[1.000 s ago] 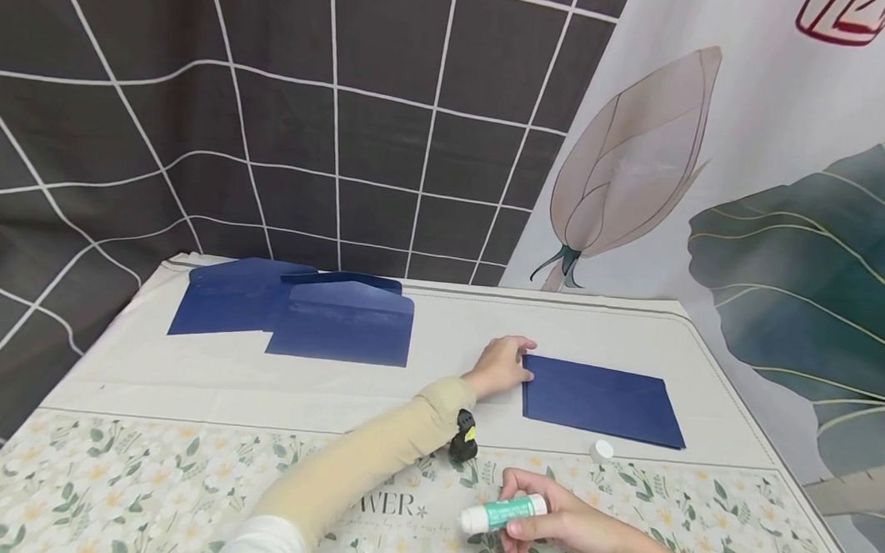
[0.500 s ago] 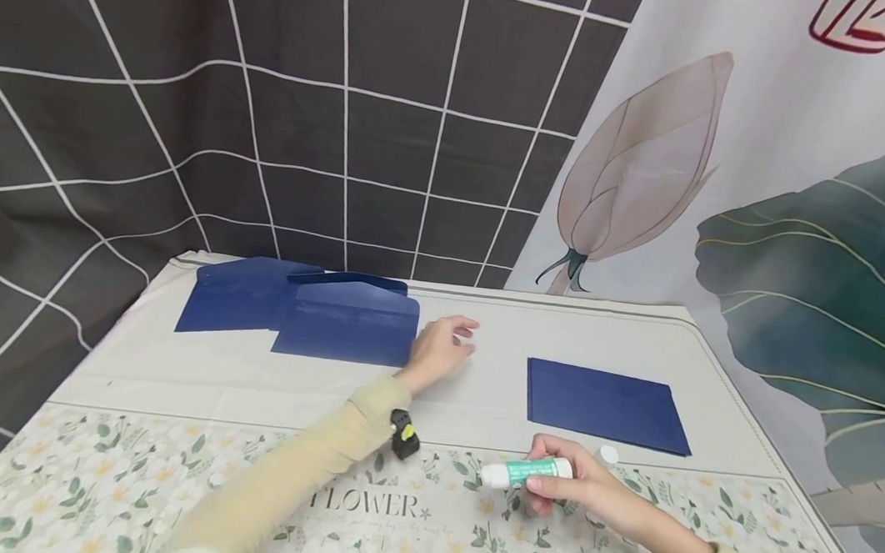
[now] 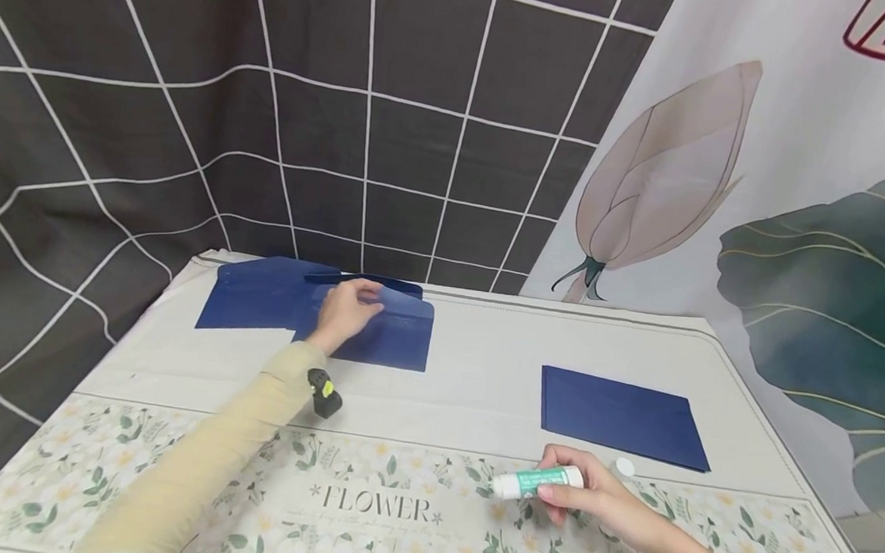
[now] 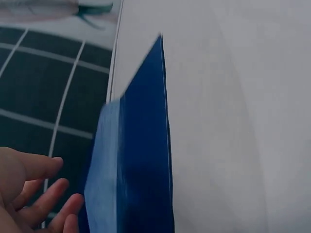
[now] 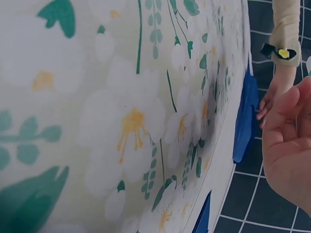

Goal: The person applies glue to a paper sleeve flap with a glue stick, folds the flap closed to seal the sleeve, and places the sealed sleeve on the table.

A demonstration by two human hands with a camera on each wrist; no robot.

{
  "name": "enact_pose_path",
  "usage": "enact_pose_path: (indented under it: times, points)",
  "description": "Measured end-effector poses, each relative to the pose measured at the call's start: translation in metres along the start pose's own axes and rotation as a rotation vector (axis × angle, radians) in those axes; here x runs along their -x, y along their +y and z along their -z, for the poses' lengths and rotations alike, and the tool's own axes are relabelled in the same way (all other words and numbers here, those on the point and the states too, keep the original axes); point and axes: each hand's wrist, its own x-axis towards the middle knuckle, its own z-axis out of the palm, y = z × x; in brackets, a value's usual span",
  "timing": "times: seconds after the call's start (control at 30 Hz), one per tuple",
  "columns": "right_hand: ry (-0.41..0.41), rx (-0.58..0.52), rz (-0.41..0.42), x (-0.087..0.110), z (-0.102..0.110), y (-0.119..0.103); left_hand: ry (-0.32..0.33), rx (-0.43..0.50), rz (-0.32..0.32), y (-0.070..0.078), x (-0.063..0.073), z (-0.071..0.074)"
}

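Note:
My left hand [image 3: 346, 311] hovers over a blue envelope [image 3: 401, 345] whose flap is raised at the back left. In the left wrist view its loosely bent fingers [image 4: 58, 194] are near the flap edge of that envelope [image 4: 146, 160] and hold nothing. Another flap-up envelope [image 3: 249, 300] lies to its left, overlapped by the first. My right hand [image 3: 589, 485] grips a white glue stick [image 3: 537, 482] with a green label, its white end pointing left over the floral cloth. The right wrist view shows this hand's palm side [image 5: 291, 150]; the stick is mostly out of frame there.
A neat stack of blue envelopes [image 3: 623, 418] lies at the right, flaps not showing. A small round white cap [image 3: 624, 467] sits just in front of it. Behind the table [image 3: 482, 379] hang a dark grid curtain [image 3: 405, 132] and a leaf-printed one [image 3: 666, 163].
My left hand has left the edge of the right stack and swung left, over the flap-up envelopes. The right hand keeps the glue stick, slightly farther right in view.

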Motion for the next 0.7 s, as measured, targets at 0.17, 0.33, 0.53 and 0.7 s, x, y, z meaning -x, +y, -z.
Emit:
enact_pose_path:
  times: [0.17,0.33,0.53,0.7]
  points:
    - [0.006,-0.006,0.003,0.0,0.0,0.0,0.04,-0.027,0.032,-0.026,-0.008,0.02]
    - [0.014,-0.005,-0.012,0.003,0.0,0.0,0.094,-0.051,0.101,-0.048,-0.015,0.031]
    - [0.028,0.002,-0.035,0.006,0.0,0.0,0.131,-0.097,0.19,-0.067,-0.022,0.034]
    - [0.02,-0.001,-0.019,0.007,0.001,0.002,0.13,-0.093,0.215,-0.075,-0.025,0.033]
